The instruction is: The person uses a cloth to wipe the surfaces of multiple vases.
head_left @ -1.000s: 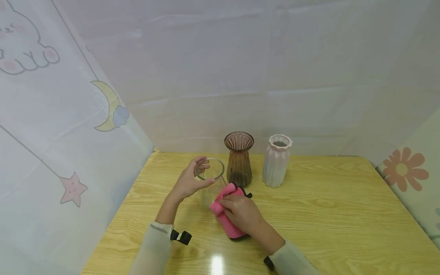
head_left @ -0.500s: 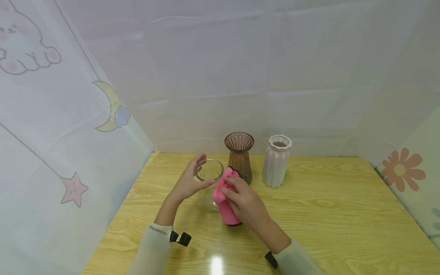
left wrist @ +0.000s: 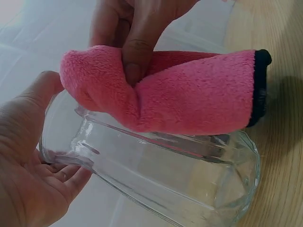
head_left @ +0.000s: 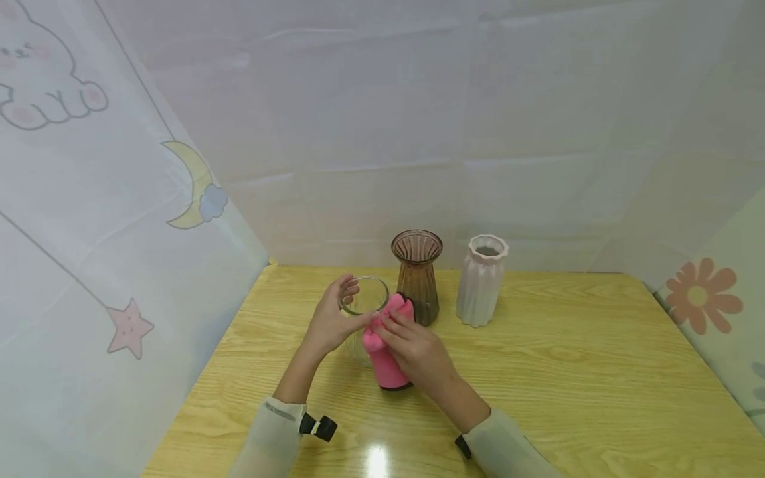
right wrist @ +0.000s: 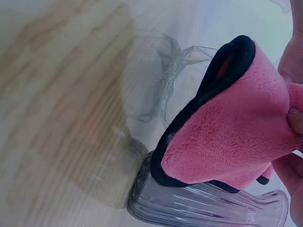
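Note:
A clear glass vase stands on the wooden table, its round rim gripped by my left hand with the thumb on the near side and the fingers around the far side. My right hand pinches a folded pink cloth with black edging against the vase's right side, close below the rim. In the left wrist view the cloth covers the upper flank of the glass. The right wrist view shows the cloth's black-edged lower end hanging loose, with the vase base behind it.
A purple-brown ribbed glass vase stands just behind the cloth. To its right is a white fluted vase with a scalloped rim. The yellowish wooden table meets pale printed sheets at the back and sides.
The right hand has carried the cloth upward along the glass, then slightly left toward the left thumb. The left hand keeps its grip on the rim with a small shift.

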Tool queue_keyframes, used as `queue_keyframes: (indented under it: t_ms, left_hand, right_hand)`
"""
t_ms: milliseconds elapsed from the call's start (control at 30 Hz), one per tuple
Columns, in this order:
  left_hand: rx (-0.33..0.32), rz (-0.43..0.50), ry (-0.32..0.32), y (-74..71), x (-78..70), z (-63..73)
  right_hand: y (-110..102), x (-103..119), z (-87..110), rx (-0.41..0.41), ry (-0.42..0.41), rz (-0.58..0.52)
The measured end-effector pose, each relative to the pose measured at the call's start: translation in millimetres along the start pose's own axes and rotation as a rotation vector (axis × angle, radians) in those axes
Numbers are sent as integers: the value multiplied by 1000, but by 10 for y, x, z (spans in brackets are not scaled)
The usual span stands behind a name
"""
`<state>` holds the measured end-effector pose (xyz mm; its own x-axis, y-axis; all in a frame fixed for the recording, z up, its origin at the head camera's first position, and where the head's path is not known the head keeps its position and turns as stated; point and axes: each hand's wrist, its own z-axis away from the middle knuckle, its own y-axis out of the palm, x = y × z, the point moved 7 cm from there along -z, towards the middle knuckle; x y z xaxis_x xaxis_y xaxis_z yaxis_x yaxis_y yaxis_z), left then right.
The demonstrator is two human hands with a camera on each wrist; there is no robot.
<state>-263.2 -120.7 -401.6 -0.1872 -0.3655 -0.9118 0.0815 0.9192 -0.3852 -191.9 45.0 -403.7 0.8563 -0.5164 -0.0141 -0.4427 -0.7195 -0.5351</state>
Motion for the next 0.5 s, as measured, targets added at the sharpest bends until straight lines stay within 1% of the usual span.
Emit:
queue_keyframes:
  t_ms: [67, 267, 333, 500]
  left_hand:
    - [9, -6, 9, -1, -4, -5]
    - [43, -43, 34, -40, -7, -22]
    - [66, -39, 38, -49, -8, -33]
    - [136, -18, 53, -63, 44, -64]
  right_hand:
    - [14, 11, 8, 12, 5, 3]
    - [77, 12, 50, 115, 79, -3]
    - [94, 14, 66, 151, 94, -2]
    - [137, 29, 100, 256, 131, -35]
